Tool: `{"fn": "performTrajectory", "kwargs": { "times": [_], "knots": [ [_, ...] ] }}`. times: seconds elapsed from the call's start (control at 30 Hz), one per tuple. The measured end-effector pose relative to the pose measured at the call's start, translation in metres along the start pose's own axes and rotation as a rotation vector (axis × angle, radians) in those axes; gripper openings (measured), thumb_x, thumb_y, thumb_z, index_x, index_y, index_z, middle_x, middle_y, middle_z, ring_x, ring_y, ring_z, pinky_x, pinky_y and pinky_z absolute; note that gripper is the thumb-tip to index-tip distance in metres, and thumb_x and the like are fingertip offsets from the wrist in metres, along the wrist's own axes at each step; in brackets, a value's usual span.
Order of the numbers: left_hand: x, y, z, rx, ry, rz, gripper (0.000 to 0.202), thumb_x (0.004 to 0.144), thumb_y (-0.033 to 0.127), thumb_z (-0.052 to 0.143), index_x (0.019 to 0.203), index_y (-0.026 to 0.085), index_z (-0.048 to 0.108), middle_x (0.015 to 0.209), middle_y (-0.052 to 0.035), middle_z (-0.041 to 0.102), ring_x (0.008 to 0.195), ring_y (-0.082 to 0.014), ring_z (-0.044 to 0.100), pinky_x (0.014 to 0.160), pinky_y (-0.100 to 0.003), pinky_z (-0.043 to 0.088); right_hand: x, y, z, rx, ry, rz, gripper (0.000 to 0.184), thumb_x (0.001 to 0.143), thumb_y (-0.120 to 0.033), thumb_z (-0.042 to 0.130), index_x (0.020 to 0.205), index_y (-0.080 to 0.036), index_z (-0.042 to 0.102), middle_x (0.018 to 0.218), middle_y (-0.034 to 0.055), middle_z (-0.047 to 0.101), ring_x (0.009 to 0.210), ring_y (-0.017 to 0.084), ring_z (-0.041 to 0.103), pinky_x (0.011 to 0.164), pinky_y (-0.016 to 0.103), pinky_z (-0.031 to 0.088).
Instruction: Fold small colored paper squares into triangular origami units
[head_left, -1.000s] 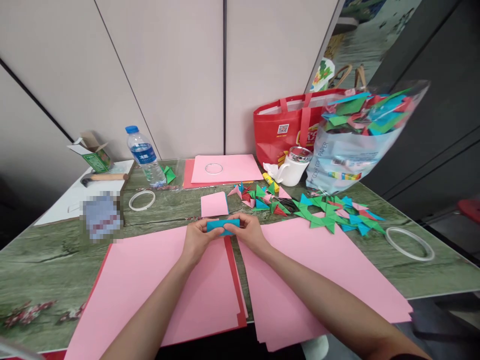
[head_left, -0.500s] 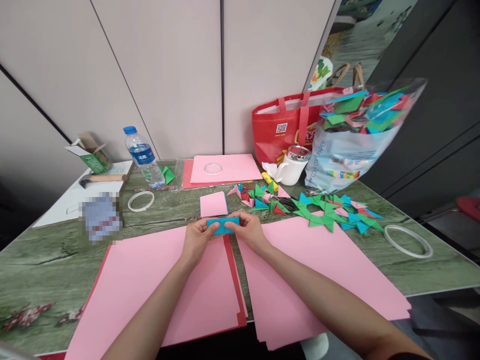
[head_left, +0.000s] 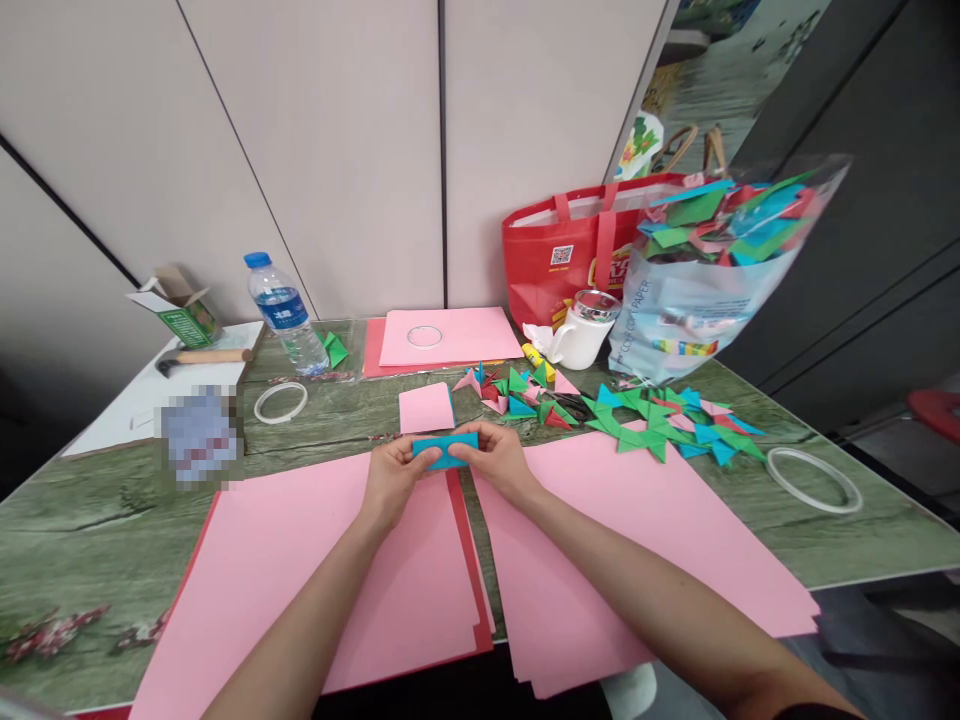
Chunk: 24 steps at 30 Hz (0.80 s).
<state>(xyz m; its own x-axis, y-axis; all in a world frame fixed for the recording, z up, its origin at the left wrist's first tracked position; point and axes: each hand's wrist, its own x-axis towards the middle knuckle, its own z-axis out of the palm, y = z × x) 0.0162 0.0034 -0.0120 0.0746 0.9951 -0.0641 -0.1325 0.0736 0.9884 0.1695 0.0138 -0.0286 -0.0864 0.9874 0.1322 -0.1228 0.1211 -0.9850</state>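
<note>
A folded strip of blue paper [head_left: 445, 450] is held between both hands, just above the inner edges of two pink paper stacks. My left hand [head_left: 391, 478] pinches its left end, thumb on the near face. At the other end my right hand [head_left: 499, 462] grips it the same way; the fingers behind the strip are partly hidden. Right beyond the hands lies a small pile of pink square sheets [head_left: 426, 409]. Large pink sheets [head_left: 300, 570] with red ones under them lie below my left forearm, and another pink stack [head_left: 600, 560] lies below my right.
Folded paper pieces [head_left: 517, 390] and a ring of green ones [head_left: 637, 425] lie to the right. Behind stand a white mug [head_left: 581, 340], a red bag [head_left: 547, 265] and a plastic bag of folded pieces [head_left: 697, 290]. Leftward are a water bottle [head_left: 289, 315], tape roll [head_left: 281, 403] and hammer [head_left: 206, 356].
The hands and the blue strip stay almost where they were. The whole view has shifted very slightly.
</note>
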Motion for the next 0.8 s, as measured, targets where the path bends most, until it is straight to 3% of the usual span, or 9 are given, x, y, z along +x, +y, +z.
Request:
{"fn": "performTrajectory", "kwargs": {
  "times": [0.8],
  "knots": [
    [-0.0011, 0.0029, 0.0018, -0.056, -0.029, -0.024, 0.035, 0.057, 0.035, 0.073, 0.082, 0.012, 0.067, 0.071, -0.0050, 0.071, 0.066, -0.0215, 0.065, 0.066, -0.036, 0.051, -0.0017, -0.0027, 0.0032, -0.010, 0.055, -0.020, 0.024, 0.062, -0.037, 0.067, 0.070, -0.017, 0.059, 0.063, -0.0004, 0.057, 0.058, 0.013, 0.051, 0.055, 0.026, 0.043]
  ]
}}
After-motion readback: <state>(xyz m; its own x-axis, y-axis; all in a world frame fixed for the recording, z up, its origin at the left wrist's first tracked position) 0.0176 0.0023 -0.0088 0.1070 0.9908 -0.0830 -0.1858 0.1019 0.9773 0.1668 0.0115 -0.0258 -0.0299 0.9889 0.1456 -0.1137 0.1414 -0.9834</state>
